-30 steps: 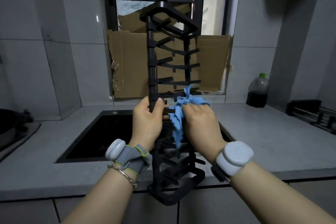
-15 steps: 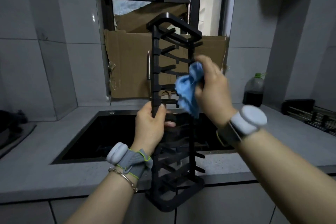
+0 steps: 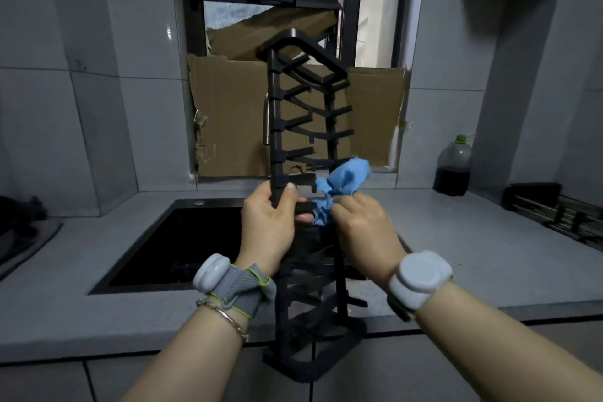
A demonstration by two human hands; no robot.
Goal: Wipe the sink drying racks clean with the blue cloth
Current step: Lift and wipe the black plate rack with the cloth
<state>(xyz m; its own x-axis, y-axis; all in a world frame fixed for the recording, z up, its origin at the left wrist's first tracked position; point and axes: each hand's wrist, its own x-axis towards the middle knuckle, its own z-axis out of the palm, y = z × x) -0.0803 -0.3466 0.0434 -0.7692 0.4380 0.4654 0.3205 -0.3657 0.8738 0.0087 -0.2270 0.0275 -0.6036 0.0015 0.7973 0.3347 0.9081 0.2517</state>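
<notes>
A long black drying rack with rows of prongs stands upright in the air above the counter's front edge. My left hand grips its left rail about halfway up. My right hand holds the bunched blue cloth against the rack's right rail, level with my left hand. The cloth's loose end sticks up above my fingers. The rack's lower end hangs below the counter edge.
A black sink lies in the grey counter behind the rack. A second dark rack rests on the counter at the far right. A bottle of dark liquid stands by the back wall. Cardboard covers the window.
My right hand has slid the blue cloth down the rack's right side from the upper prongs to the middle. My left hand keeps the same grip on the left rail.
</notes>
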